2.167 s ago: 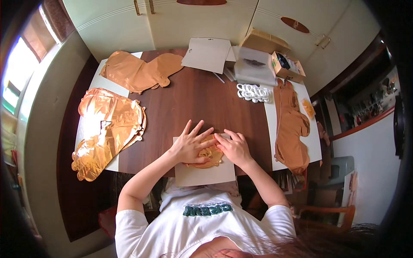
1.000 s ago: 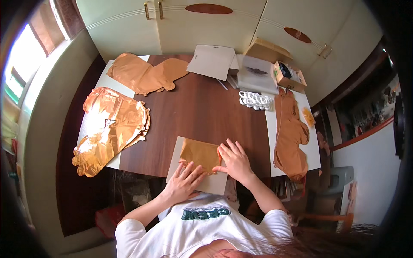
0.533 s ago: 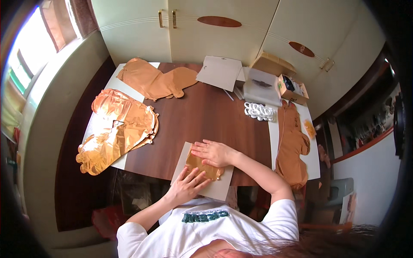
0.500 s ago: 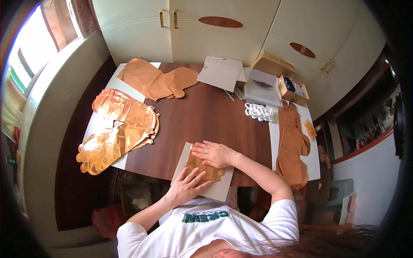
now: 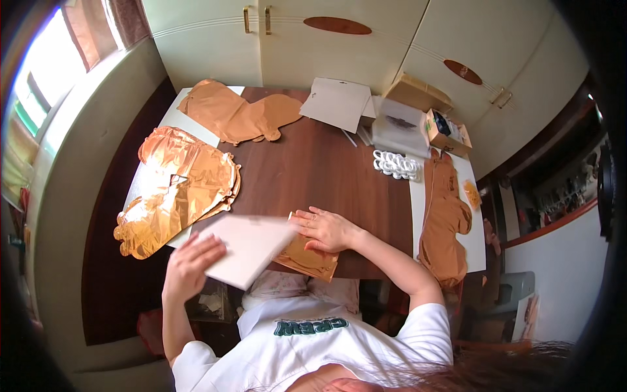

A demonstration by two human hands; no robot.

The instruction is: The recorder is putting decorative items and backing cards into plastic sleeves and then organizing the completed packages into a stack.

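Note:
My left hand (image 5: 189, 268) grips the near-left edge of a pale rectangular card (image 5: 245, 248), which is tilted and slightly blurred by motion. A folded gold foil balloon (image 5: 307, 258) lies near the table's front edge, next to the raised card. My right hand (image 5: 326, 230) lies flat with fingers outstretched on the far part of the folded foil. The hand and the card cover some of the foil.
Larger flat foil balloons lie on the table: a shiny gold stack (image 5: 179, 186) at left, brown ones (image 5: 235, 117) at the back, and another (image 5: 445, 222) at right. White rings (image 5: 396, 166), grey cards (image 5: 336, 102) and an open carton (image 5: 449, 130) stand at the back right.
My left hand has lifted the card off the table and swung it left, out from under the folded foil. My right hand has stayed on the foil.

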